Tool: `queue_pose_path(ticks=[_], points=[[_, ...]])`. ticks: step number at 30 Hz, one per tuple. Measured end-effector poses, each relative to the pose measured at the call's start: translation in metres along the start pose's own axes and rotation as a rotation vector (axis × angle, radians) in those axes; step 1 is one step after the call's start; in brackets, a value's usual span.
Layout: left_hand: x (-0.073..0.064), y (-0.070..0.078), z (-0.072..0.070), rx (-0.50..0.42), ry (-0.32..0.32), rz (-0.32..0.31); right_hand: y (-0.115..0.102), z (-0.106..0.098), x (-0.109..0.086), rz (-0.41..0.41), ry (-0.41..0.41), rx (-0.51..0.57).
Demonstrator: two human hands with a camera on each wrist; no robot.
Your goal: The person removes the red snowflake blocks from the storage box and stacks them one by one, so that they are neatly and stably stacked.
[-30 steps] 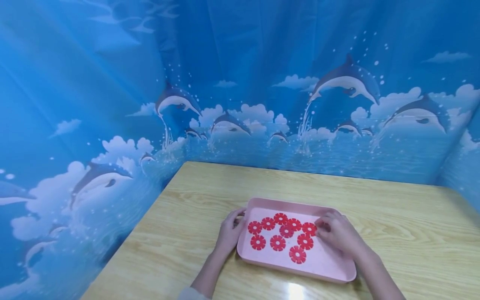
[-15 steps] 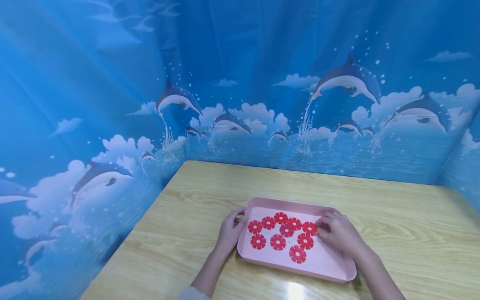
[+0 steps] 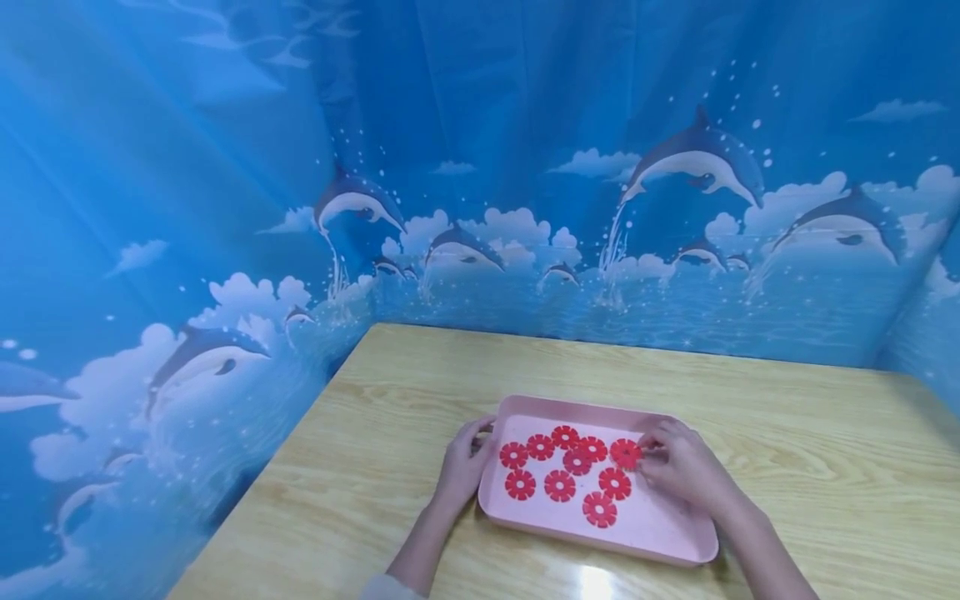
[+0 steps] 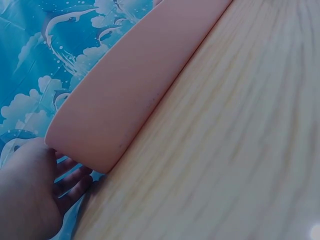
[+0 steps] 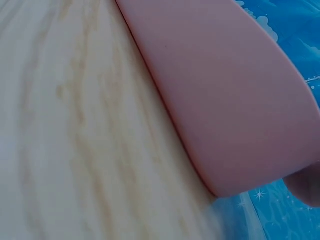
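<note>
A pink rectangular tray (image 3: 592, 540) on the wooden table holds several red notched plastic discs, shaped like flat snowflake building pieces. My right hand (image 3: 684, 468) reaches over the tray's right side. Its thumb and forefinger pinch the right edge of one red notched disc (image 3: 622, 454), partly hiding it. The left hand (image 3: 462, 468) rests against the tray's left end, thumb at the rim and fingers loosely bent outside the wall. In the left wrist view those fingers (image 4: 75, 182) lie spread beside the tray's corner. Only a bit of the right hand (image 5: 306, 187) shows in the right wrist view.
Other red discs (image 3: 559, 486) lie flat across the left and middle of the tray, a couple overlapping. The wooden table (image 3: 360, 467) extends around the tray. A blue dolphin-print curtain (image 3: 525, 167) hangs behind and to the left.
The disc at the right fingertips has shifted slightly right and shows larger, with a wider gap from its neighbours. The left hand has stayed at the tray's end.
</note>
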State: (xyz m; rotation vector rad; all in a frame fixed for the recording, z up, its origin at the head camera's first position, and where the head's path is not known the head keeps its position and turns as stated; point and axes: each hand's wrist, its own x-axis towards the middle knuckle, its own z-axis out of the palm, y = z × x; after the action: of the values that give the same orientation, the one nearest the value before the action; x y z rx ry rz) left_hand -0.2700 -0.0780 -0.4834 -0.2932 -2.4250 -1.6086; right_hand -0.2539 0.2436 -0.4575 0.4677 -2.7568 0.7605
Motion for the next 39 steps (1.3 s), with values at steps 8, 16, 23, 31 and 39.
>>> queue_pose_path(ticks=[8, 16, 23, 31, 39], points=[[-0.001, 0.001, 0.001, -0.004, -0.006, -0.005, 0.0, -0.015, -0.008, 0.04, 0.055, 0.023], [-0.001, -0.002, 0.001, -0.017, -0.001, -0.015, 0.01, -0.03, -0.019, 0.003, 0.156, -0.012], [-0.002, -0.003, 0.0, -0.019, -0.001, -0.006, 0.021, -0.042, -0.031, 0.056, 0.188, 0.0], [-0.003, -0.002, 0.0, -0.024, -0.005, -0.013, 0.039, -0.055, -0.049, 0.102, 0.247, 0.013], [-0.002, -0.002, 0.0, -0.019, 0.003, 0.002, 0.06, -0.056, -0.062, 0.167, 0.291, -0.008]])
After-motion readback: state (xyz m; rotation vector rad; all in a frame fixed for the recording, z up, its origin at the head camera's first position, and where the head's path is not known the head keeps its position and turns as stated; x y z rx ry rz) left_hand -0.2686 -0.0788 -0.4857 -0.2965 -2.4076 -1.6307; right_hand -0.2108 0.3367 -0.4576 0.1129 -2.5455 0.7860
